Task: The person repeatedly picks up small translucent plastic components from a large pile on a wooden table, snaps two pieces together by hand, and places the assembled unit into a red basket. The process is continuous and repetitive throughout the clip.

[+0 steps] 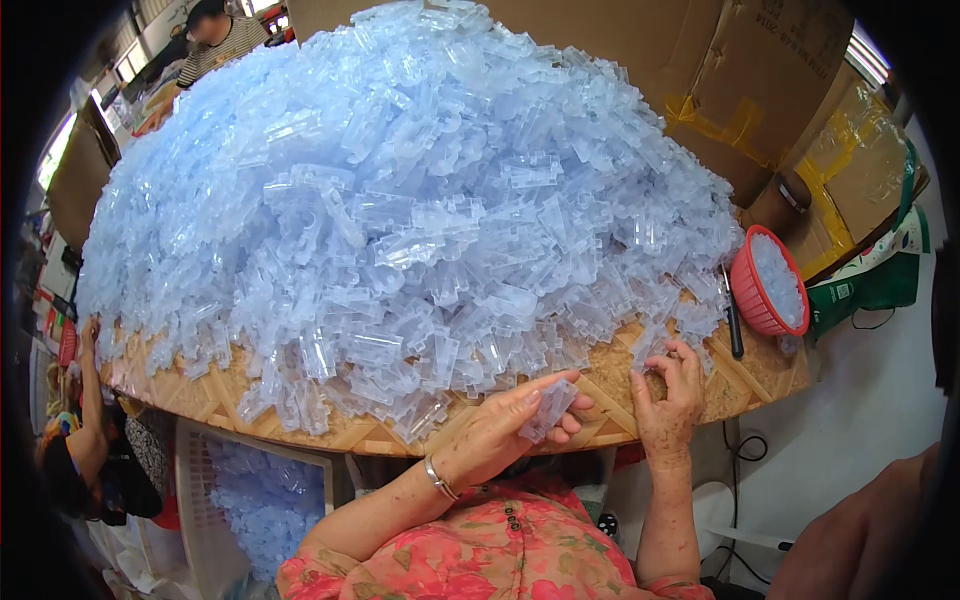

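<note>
A great heap of clear, bluish plastic pieces (430, 190) covers most of the wooden table (600, 400). My left hand (510, 412) is closed round one clear plastic piece (549, 410) above the table's near edge. To its right, my right hand (670, 405) has its fingers bent and its thumb close to the fingertips. They grip the end of another clear plastic piece (650, 350) at the front of the heap; its lower part is hidden by the fingers.
A red basket (745, 285) of small translucent bits stands on the right, beside a dark-handled tool (735, 325). Cardboard (770, 90) rises behind. A crate (205, 500) of bluish pieces is below the table. Two co-workers sit left, one person's arm (90, 400) reaching the heap.
</note>
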Available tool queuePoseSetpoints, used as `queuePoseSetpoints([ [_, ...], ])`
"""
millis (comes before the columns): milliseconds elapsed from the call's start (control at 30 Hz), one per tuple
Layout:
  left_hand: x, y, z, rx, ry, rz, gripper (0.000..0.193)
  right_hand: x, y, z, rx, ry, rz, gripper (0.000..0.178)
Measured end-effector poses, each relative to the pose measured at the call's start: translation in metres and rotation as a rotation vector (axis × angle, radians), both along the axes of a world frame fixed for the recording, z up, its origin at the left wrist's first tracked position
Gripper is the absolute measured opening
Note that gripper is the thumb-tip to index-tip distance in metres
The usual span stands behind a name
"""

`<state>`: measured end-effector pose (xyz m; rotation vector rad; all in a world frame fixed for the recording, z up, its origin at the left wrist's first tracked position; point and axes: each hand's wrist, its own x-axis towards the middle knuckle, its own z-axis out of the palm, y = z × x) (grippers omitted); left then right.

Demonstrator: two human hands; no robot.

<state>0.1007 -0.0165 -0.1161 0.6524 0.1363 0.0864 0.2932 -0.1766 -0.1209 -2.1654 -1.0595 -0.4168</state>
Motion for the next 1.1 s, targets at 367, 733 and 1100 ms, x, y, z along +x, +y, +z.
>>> queuePoseSetpoints([
  [367, 0.001, 0.003, -0.005, 0.004, -0.016, 0.001, 0.074, 0.003, 0.0, 0.0, -0.046, -0.034, 0.006, 0.034],
  [733, 0.002, 0.0, -0.02, -0.028, -0.073, 0.035, 0.069, 0.006, 0.003, -0.003, -0.04, -0.054, 0.038, 0.026],
  [1100, -0.002, 0.001, 0.008, 0.069, 0.074, 0.128, 0.06, -0.013, -0.01, 0.015, 0.532, 0.987, 0.118, 0.03],
])
